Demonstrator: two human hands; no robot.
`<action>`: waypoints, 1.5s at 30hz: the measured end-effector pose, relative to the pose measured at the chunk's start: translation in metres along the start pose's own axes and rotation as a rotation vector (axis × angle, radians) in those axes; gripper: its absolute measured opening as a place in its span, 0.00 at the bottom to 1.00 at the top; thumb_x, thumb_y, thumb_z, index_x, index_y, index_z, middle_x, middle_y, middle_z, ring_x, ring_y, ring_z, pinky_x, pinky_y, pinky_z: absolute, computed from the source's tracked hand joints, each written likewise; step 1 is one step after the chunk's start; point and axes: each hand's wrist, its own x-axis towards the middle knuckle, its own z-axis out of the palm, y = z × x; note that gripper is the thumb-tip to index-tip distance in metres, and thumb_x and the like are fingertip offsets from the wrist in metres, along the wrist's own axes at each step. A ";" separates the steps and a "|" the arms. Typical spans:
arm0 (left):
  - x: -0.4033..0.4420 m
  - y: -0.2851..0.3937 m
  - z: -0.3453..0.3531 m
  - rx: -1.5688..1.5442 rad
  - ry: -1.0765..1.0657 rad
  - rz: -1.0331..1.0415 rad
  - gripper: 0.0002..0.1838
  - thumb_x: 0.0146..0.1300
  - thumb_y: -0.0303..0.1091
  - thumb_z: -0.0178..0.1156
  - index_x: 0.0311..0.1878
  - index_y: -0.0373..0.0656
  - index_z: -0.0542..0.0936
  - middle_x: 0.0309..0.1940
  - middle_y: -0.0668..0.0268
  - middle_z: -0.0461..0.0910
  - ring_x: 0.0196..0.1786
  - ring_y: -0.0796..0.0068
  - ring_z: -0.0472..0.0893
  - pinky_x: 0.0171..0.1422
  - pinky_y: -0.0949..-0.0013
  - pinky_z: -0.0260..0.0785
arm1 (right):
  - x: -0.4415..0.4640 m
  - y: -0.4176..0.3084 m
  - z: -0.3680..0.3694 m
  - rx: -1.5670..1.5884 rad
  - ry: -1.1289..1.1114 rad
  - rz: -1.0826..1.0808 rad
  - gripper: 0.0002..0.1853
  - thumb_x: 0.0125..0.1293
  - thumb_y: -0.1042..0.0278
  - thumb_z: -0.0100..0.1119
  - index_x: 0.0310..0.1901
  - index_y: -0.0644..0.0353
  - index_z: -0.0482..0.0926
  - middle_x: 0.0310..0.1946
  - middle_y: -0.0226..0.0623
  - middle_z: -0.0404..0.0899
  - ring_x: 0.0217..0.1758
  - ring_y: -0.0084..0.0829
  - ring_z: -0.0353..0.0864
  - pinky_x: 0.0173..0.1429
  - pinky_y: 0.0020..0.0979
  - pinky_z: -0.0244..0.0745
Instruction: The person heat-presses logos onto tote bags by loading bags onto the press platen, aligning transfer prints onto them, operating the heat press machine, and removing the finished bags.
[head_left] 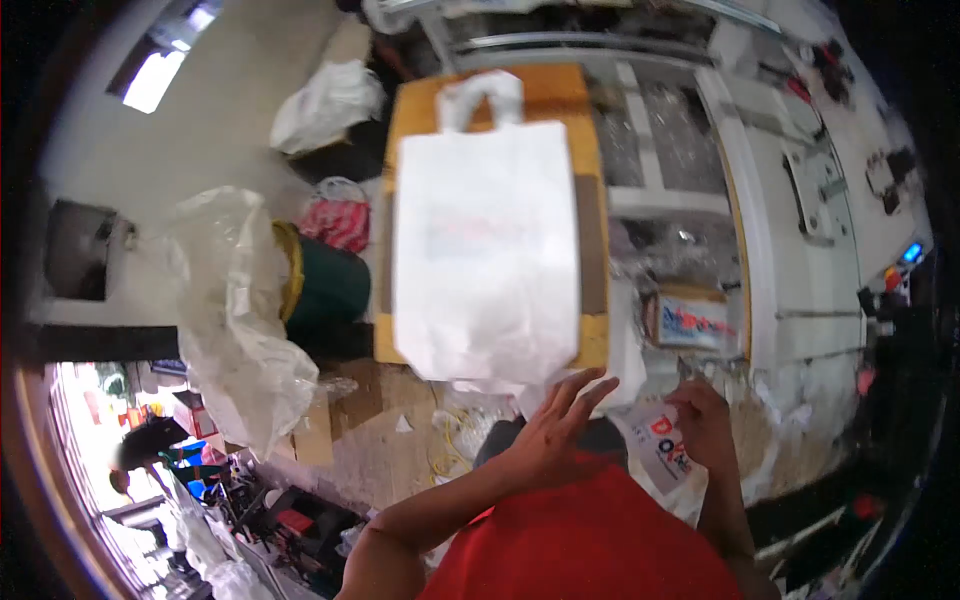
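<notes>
A white tote bag with loop handles lies flat on a yellow-brown board, handles at the far end. Its middle bears a faint, blurred print. At the bag's near edge is my left hand, fingers stretched and apart; whether they touch the bag I cannot tell. My right hand, lower right, has its fingers closed on the edge of a white printed sheet with red and dark lettering. Whether this sheet is a bag or paper is unclear.
Left of the board stand a dark green bin and a large clear plastic bag. A red bundle lies behind the bin. To the right are a printed box and a long white frame.
</notes>
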 end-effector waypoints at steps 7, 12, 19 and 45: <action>-0.014 -0.063 -0.111 -0.054 0.325 -0.046 0.18 0.64 0.24 0.63 0.57 0.43 0.76 0.37 0.60 0.84 0.38 0.70 0.85 0.44 0.66 0.78 | 0.104 -0.140 0.043 -0.097 -0.130 -0.080 0.17 0.66 0.71 0.63 0.56 0.57 0.80 0.42 0.47 0.84 0.39 0.43 0.84 0.45 0.40 0.79; 0.033 -0.180 -0.178 -0.023 0.695 -0.073 0.22 0.65 0.23 0.61 0.62 0.38 0.70 0.31 0.61 0.83 0.35 0.74 0.84 0.40 0.69 0.76 | 0.176 -0.143 0.084 -0.307 0.611 -0.571 0.24 0.61 0.66 0.68 0.58 0.59 0.76 0.51 0.48 0.77 0.56 0.50 0.75 0.62 0.50 0.66; 0.068 -0.170 -0.192 0.149 0.830 -0.277 0.26 0.61 0.29 0.64 0.62 0.34 0.72 0.40 0.46 0.84 0.43 0.48 0.86 0.51 0.57 0.78 | 0.203 -0.096 0.168 -0.322 0.556 -0.558 0.18 0.59 0.66 0.67 0.48 0.60 0.75 0.53 0.47 0.73 0.61 0.49 0.70 0.63 0.50 0.66; 0.030 -0.212 -0.157 0.656 0.833 0.186 0.24 0.56 0.37 0.66 0.56 0.37 0.80 0.59 0.48 0.74 0.62 0.43 0.72 0.68 0.47 0.67 | 0.202 -0.071 0.194 -0.433 0.519 -0.425 0.21 0.60 0.58 0.66 0.53 0.57 0.79 0.63 0.41 0.71 0.69 0.46 0.66 0.69 0.51 0.63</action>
